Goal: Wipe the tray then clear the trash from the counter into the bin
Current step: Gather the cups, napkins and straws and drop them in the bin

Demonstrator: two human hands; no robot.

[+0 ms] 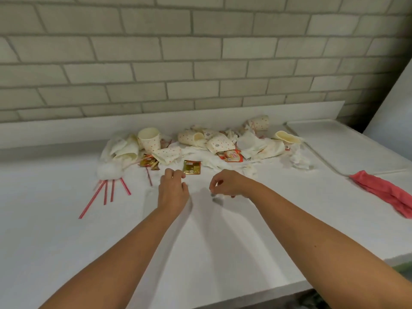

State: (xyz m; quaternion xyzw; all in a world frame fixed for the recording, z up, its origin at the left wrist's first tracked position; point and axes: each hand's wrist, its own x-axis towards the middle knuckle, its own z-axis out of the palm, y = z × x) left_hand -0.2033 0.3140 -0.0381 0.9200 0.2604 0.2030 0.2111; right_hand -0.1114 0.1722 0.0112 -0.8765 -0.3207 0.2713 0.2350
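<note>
Counter (66, 241): a white worktop is shown below a grey brick wall (200, 52), with both bare forearms stretched over its near edge.

Left hand (172, 190): it is held low over the counter just short of a gold sachet (191, 167). The fingers are loosely curled and nothing is seen between them. The sachet is judged to be the first piece to be picked up.

Right hand (229, 182): the fingers are bent down toward the surface, tips drawn close together. Whether a small scrap is pinched there cannot be told, as the spot beneath is blurred.

Tray (356, 150): the white tray is set flat at the far right of the counter, well apart from both hands. Its visible surface looks bare.

Red cloth (383, 192): it is left crumpled beside the tray's near corner, which suggests the wiping is done.

Trash pile (249, 146): spotted paper cups (149, 139), crumpled napkins and wrappers are heaped along the back, beyond the hands.

Straws (107, 192): several red ones are fanned out on the left, near the pile's edge.

Bin: not in view, so every handful is likely to be carried off-frame.

Obstacles: the loose napkins and light cups are judged likely to scatter if swept carelessly.
</note>
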